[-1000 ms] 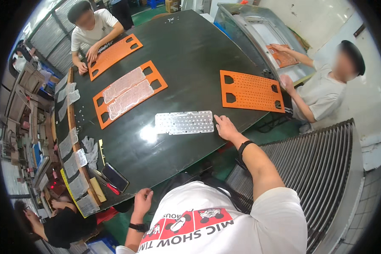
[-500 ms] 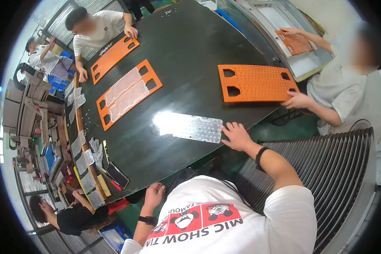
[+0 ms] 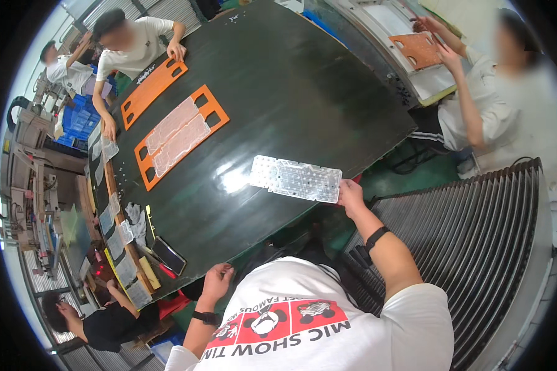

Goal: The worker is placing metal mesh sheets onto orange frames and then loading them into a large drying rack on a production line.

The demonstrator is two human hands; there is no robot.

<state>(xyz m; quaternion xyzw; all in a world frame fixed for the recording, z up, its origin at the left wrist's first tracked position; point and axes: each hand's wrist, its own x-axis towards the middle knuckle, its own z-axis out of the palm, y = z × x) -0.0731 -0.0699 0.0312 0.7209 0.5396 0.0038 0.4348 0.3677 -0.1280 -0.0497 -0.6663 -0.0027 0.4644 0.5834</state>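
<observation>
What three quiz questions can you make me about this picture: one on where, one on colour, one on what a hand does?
1. Where is the clear panel?
A. on the floor
B. at the near edge of the dark table
C. on a chair

2. What colour is the tray under the two clear sheets?
A. orange
B. blue
C. pink

3. What is the right hand doing?
A. gripping the panel's end
B. lying flat on the table
C. waving in the air

Answers: B, it lies by the table's near edge; A, its rim shows orange; A, the fingers close on the panel's right end.

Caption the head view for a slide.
Right hand grips a clear perforated plastic panel at the dark table's edge.
</observation>
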